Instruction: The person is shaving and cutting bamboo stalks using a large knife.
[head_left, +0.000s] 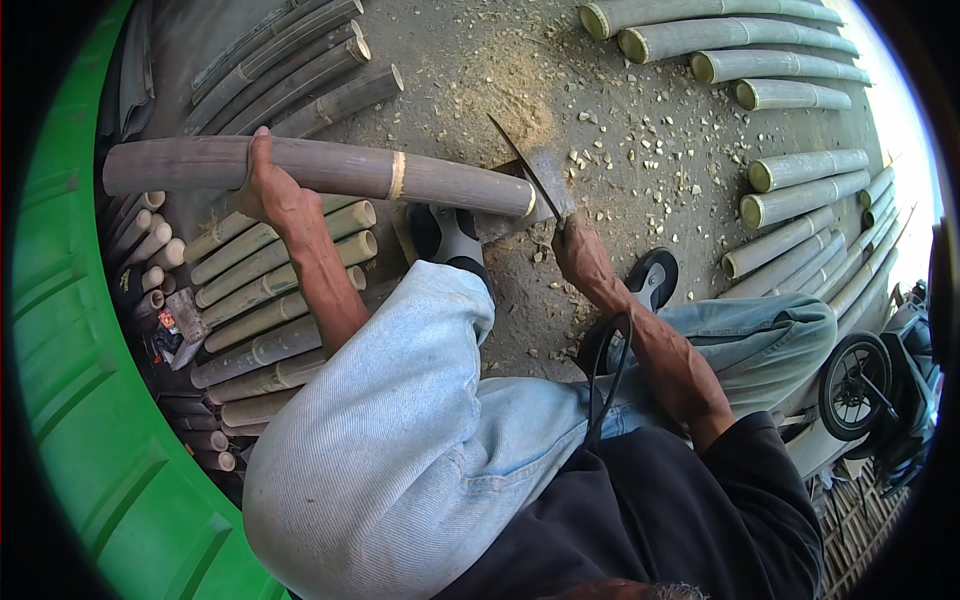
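Note:
A thick brown bamboo pole [345, 168] lies across in front of me, a pale ring at its node and a pale cut right end. My left hand [272, 190] is wrapped round it left of the middle, thumb on top. In my right hand [582, 255] is a long knife [522, 160], its dark narrow blade slanting up and left; my fingers hide the handle. The blade passes close by the pole's right end; I cannot tell whether they touch. Beneath that end is a flat grey slab [552, 180], partly covered.
Cut bamboo poles [290, 272] are stacked on the left beside a green ribbed panel [75, 390]. More poles [740, 40] lie at the far right. Wood chips [640, 165] and sawdust [510, 105] litter the ground. A wheeled vehicle [855, 385] stands at the right edge.

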